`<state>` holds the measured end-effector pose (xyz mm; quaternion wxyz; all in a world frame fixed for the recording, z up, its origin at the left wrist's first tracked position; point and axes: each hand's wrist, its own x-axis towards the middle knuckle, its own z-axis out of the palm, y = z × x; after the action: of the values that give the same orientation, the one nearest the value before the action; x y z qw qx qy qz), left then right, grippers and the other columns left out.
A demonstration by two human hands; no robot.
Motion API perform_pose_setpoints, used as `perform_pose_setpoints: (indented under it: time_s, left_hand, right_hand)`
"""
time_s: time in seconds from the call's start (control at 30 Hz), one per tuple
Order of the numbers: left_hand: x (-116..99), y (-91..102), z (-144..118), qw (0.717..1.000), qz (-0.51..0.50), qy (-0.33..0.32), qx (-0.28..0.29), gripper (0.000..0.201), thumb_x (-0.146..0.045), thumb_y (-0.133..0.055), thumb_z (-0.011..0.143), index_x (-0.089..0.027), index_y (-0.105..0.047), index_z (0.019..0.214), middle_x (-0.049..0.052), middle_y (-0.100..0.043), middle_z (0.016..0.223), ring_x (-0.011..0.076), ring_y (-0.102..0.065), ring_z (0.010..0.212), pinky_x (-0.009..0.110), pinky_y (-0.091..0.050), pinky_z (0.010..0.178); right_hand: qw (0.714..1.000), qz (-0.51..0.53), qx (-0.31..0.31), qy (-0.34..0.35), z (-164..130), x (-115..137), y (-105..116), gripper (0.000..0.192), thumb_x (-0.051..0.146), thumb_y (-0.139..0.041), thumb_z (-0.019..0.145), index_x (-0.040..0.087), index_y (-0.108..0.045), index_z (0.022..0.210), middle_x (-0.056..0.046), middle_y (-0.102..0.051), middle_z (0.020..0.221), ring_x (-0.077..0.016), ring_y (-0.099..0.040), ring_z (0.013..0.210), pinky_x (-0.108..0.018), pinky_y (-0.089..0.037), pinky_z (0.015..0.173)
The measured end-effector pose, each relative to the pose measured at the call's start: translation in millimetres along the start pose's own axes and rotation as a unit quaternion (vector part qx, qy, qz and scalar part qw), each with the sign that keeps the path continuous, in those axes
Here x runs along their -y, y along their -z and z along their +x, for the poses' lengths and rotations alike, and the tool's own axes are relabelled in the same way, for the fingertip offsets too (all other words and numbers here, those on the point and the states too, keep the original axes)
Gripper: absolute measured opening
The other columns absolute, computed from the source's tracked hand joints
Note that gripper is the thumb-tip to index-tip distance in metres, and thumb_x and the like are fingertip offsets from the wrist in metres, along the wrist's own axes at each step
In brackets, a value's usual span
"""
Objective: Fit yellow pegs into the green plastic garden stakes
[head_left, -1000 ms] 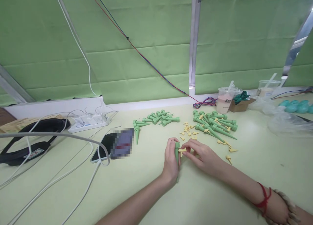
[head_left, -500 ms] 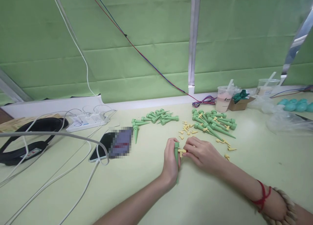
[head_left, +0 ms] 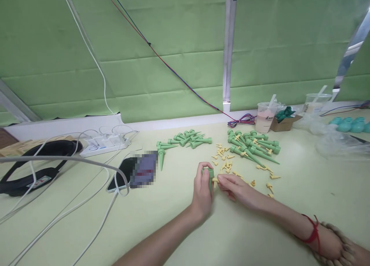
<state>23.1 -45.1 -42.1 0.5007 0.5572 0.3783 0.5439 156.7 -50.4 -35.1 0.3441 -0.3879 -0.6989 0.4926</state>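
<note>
Our two hands meet over a green plastic spike on a pale green table.

Our left hand fingers curl closed around the green spike; our right hand fingertips pinch a small yellow peg against its side. Loose yellow pegs and two piles of green spikes lie just beyond.

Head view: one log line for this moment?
left hand: holds green spike | right hand: pinches yellow piece at spike | table
</note>
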Motion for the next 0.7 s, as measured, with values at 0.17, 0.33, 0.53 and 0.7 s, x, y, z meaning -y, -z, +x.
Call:
perform_pose_setpoints:
  time_s: [0.17, 0.33, 0.53, 0.7]
  left_hand:
    - [-2, -3.1, 4, 0.997, -0.054, 0.046, -0.03, 0.028, -0.047, -0.028, 0.088, -0.022, -0.042, 0.084, -0.007, -0.028, 0.049, 0.0077, -0.026, 0.037, 0.019, -0.021, 0.037]
    - [-3, -3.7, 1, 0.999, -0.035, 0.032, -0.009, 0.028, -0.046, -0.027, 0.089, -0.022, -0.041, 0.085, -0.008, -0.024, 0.046, 0.0079, -0.024, 0.037, 0.02, -0.019, 0.038]
    - [-1, -2.2, -6, 0.999, -0.001, -0.023, 0.026, 0.029, -0.049, -0.029, 0.088, -0.022, -0.041, 0.088, -0.008, -0.026, 0.05, 0.0079, -0.025, 0.041, 0.021, -0.021, 0.041]
    - [2, 0.9, -7, 0.999, 0.018, -0.037, 0.036, 0.033, -0.051, -0.029, 0.087, -0.022, -0.042, 0.09, -0.008, -0.027, 0.048, 0.0088, -0.024, 0.042, 0.022, -0.019, 0.043]
  right_hand:
    - [0.952, -0.279, -0.085, 0.096, -3, 4, 4, 0.022, 0.037, -0.04, 0.09, 0.02, -0.048, 0.08, 0.0, -0.05, 0.074, -0.0128, -0.045, 0.066, -0.025, -0.035, 0.059]
    - [0.902, -0.392, -0.078, 0.165, -2, -1, 11, 0.023, 0.027, -0.034, 0.093, 0.019, -0.051, 0.079, -0.004, -0.052, 0.078, -0.0138, -0.048, 0.069, -0.025, -0.036, 0.057]
    - [0.875, -0.406, -0.064, 0.255, -1, -7, 14, 0.026, 0.025, -0.031, 0.093, 0.017, -0.05, 0.077, -0.004, -0.049, 0.073, -0.0136, -0.045, 0.064, -0.025, -0.036, 0.055]
    - [0.926, -0.304, -0.051, 0.217, -5, -4, 10, 0.026, 0.027, -0.034, 0.092, 0.018, -0.045, 0.07, -0.002, -0.046, 0.069, -0.0124, -0.043, 0.064, -0.024, -0.037, 0.059]
